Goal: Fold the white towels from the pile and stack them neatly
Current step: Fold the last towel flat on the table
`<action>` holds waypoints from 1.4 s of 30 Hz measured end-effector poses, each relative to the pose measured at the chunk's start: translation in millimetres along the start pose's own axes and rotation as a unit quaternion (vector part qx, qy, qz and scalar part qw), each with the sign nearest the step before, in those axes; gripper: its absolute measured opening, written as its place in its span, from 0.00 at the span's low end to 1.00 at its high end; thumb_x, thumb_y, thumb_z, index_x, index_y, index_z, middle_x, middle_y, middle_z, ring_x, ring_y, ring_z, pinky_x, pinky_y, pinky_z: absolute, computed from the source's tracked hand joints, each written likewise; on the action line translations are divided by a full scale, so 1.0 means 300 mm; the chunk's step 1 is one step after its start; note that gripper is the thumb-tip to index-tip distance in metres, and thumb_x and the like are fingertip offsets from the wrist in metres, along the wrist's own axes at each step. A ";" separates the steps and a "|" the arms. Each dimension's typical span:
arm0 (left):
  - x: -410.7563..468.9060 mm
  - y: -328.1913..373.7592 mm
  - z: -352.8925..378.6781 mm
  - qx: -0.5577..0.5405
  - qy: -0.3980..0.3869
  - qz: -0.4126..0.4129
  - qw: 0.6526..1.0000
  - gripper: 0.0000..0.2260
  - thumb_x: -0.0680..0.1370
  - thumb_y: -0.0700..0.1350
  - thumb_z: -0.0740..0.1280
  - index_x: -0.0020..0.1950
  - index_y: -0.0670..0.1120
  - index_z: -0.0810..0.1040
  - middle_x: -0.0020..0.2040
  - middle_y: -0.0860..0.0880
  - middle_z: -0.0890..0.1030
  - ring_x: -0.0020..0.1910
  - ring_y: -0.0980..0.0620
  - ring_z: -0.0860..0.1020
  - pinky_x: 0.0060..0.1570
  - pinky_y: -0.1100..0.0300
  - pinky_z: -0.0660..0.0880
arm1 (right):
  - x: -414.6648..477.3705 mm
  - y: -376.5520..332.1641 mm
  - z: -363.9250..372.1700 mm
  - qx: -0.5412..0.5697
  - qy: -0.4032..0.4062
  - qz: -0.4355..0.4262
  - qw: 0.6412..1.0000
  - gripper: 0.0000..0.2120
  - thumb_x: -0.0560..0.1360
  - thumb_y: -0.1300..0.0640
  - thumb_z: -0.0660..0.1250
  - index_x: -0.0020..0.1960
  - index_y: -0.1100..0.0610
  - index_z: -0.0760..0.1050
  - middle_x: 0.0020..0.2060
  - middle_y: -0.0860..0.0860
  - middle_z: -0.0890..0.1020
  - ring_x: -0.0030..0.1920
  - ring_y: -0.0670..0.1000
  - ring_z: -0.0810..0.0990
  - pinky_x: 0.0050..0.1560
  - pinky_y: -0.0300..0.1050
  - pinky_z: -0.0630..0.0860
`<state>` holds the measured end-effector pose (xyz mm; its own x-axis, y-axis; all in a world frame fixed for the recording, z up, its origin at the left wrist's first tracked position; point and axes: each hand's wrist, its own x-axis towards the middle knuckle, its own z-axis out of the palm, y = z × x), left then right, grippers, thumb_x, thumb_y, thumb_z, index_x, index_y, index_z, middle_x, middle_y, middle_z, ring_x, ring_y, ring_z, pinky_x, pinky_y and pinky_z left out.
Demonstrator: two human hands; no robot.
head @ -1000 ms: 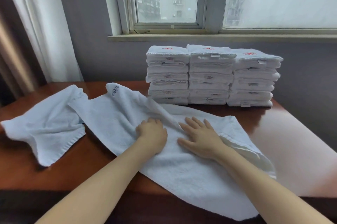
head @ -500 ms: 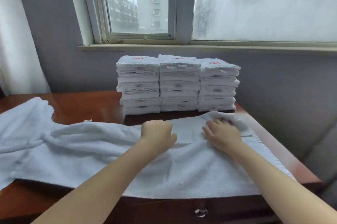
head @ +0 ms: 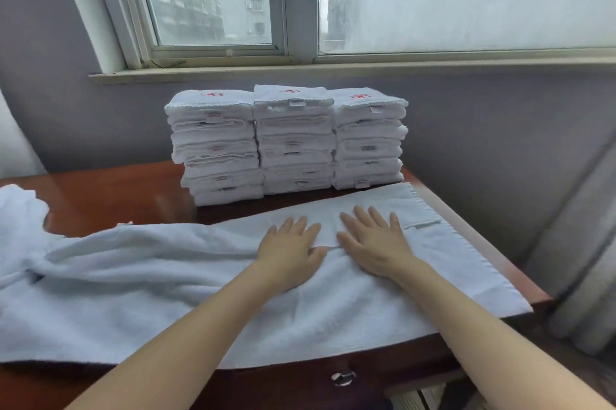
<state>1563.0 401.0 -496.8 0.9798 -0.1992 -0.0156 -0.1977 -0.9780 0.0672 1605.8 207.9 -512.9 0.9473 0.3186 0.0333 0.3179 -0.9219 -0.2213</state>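
A long white towel [head: 333, 316] lies spread across the wooden table [head: 133, 196], its right end flat and its left part still rumpled. My left hand [head: 288, 251] and my right hand [head: 373, 242] lie side by side, palms down with fingers straight, pressing on the towel's right half. Behind them stand three side-by-side stacks of folded white towels [head: 290, 142] with red embroidery on top. Another loose white towel [head: 20, 212] sits at the far left edge.
The table has a drawer knob [head: 343, 378] at its front and ends close on the right, beside a grey curtain [head: 580, 259]. A windowsill [head: 300, 71] and grey wall run behind the stacks.
The view shifted right. My left hand went from a loose fist to flat. My right hand slid back from the towel's far right end to beside the left; the right end now lies smooth.
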 end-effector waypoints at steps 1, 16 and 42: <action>0.010 0.019 0.007 -0.002 0.004 -0.002 1.000 0.27 0.83 0.60 0.48 0.80 0.52 0.52 0.81 0.48 0.50 0.80 0.46 0.49 0.76 0.44 0.49 | 0.001 0.023 -0.008 0.001 0.001 -0.003 1.000 0.28 0.81 0.37 0.45 0.79 0.42 0.50 0.80 0.47 0.47 0.79 0.51 0.42 0.75 0.58 0.34; 0.096 0.225 -0.028 -0.076 0.068 0.029 0.994 0.16 0.83 0.53 0.55 0.59 0.47 0.77 0.60 0.48 0.77 0.62 0.45 0.74 0.58 0.49 0.72 | -0.040 0.321 -0.086 0.031 0.014 0.002 0.999 0.27 0.80 0.35 0.49 0.78 0.41 0.57 0.79 0.44 0.53 0.79 0.47 0.47 0.77 0.53 0.39; -0.399 -0.792 -0.075 -0.180 0.128 -0.320 0.921 0.26 0.79 0.52 0.63 0.76 0.49 0.64 0.72 0.47 0.70 0.70 0.45 0.67 0.65 0.50 0.69 | 0.225 -0.893 0.008 0.173 -0.055 -0.131 0.975 0.19 0.78 0.44 0.58 0.43 0.60 0.74 0.36 0.53 0.78 0.38 0.54 0.75 0.37 0.47 0.64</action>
<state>1493.3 658.5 -488.6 0.8759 0.4782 0.0651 0.4008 -0.7959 0.4537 1584.4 477.0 -453.5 0.8194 0.5723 0.0333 0.4983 -0.6824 -0.5348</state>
